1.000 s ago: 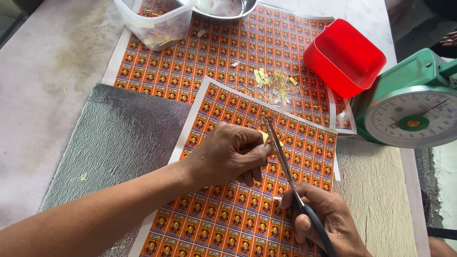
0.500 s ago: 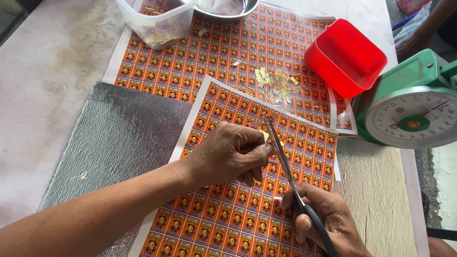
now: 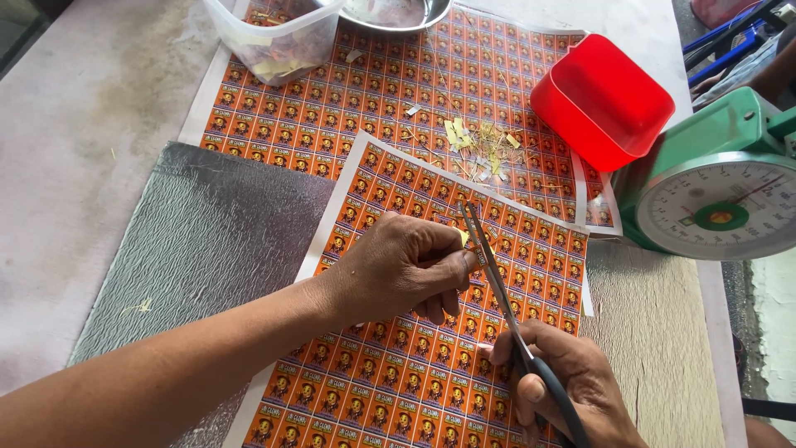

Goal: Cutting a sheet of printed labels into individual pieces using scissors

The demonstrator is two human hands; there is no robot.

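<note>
Scissors (image 3: 489, 270) run lengthwise away from the right hand (image 3: 564, 386), whose fingers are clamped on the dark handles, blades nearly together beside the small yellow piece (image 3: 463, 238) pinched in the left hand (image 3: 398, 270) over the orange printed sheet (image 3: 398, 365).

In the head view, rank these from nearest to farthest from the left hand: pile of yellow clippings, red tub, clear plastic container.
From the left hand:
1. Pile of yellow clippings, just ahead.
2. Red tub, ahead right.
3. Clear plastic container, far edge, ahead left; close to the tub's distance.
</note>
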